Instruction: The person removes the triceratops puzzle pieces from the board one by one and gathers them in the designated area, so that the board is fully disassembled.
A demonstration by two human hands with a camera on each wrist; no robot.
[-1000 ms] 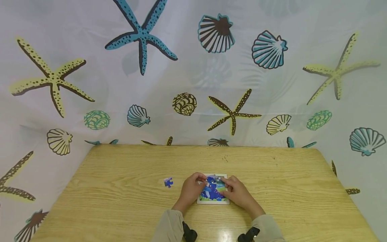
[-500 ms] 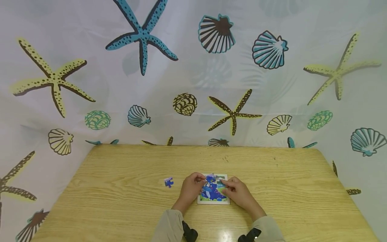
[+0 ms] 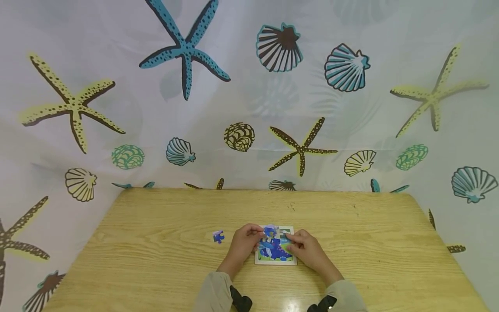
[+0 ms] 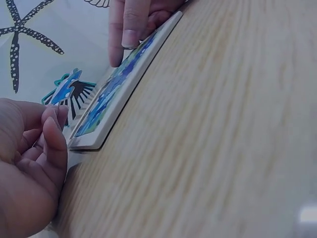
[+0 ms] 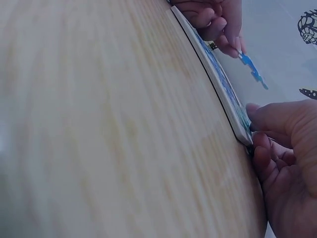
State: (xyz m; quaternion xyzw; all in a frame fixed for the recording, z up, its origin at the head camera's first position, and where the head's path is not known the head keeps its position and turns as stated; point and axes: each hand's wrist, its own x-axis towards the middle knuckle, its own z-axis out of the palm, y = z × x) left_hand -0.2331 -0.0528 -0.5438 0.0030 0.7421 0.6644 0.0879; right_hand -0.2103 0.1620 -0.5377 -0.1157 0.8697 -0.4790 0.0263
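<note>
My left hand (image 3: 242,246) pinches a blue and purple jigsaw piece (image 3: 270,230) between thumb and fingertips. It holds the piece tilted above the upper left of a small jigsaw puzzle in a white-rimmed tray (image 3: 276,262). In the left wrist view the piece (image 4: 66,90) stands up clear of the tray. My right hand (image 3: 310,252) grips the tray's right edge, with fingertips over the picture and other fingers curled at the side in the right wrist view. The picture shows a blue dinosaur on green; a greyish patch of backing shows near its top.
Another blue and purple jigsaw piece (image 3: 218,236) lies on the wooden table (image 3: 163,251), left of my left hand. A white curtain (image 3: 218,104) printed with starfish and shells hangs behind the table and at both sides.
The left hand has tilted the jigsaw piece and shifted it slightly left over the tray. The right hand stays at the tray's right edge.
</note>
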